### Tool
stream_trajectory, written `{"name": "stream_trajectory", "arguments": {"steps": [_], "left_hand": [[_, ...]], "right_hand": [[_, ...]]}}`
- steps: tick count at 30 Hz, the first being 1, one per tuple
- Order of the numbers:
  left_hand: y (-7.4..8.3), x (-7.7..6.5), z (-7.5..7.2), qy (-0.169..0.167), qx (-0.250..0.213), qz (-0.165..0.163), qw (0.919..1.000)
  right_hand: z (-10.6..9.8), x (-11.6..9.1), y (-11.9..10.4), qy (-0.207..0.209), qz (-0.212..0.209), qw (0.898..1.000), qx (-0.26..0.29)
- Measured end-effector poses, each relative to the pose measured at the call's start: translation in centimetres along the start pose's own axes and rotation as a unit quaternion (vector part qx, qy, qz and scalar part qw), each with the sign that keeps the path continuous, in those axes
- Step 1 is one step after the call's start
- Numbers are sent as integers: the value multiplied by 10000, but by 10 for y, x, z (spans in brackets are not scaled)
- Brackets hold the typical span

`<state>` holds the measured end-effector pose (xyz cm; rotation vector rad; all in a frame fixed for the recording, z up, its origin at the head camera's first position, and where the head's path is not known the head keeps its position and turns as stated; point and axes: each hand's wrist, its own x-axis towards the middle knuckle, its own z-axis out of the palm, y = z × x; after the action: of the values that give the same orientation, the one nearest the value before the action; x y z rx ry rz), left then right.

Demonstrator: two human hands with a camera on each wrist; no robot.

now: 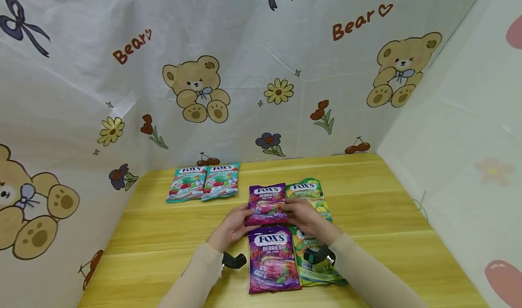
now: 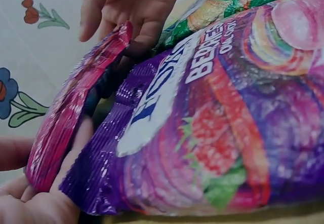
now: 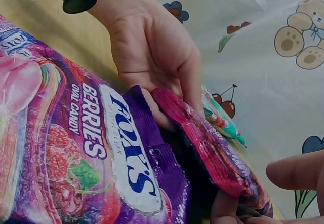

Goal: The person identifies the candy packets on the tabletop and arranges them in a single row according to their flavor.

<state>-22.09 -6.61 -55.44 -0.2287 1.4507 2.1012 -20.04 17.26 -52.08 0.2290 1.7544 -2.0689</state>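
Observation:
Both hands grip a purple bag of berries candy by its two sides, above the top edge of a second purple berries bag lying on the table. My left hand is at its left side, thumb on the front and fingers beneath. On the other side, my right hand pinches the bag's edge. In the left wrist view the held bag stands tilted between the two hands, with a dark gap under it. The right wrist view shows the left hand with its fingers under the bag's lower edge.
Two green-yellow candy bags, one farther back and one nearer, lie right of the purple ones, partly covered by the right arm. Two teal mint candy bags lie side by side at the back left. A bear-printed sheet hangs behind the table.

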Motion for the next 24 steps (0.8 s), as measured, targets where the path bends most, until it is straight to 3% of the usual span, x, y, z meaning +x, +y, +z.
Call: {"name": "stream_trajectory", "arguments": {"steps": [10, 24], "left_hand": [[-5, 0, -5, -183, -307, 32, 9994], [2, 0, -5, -711, -670, 482, 9940]], "right_hand": [[8, 3, 7, -269, -165, 9994, -175], [12, 9, 3, -43, -152, 9998, 151]]}}
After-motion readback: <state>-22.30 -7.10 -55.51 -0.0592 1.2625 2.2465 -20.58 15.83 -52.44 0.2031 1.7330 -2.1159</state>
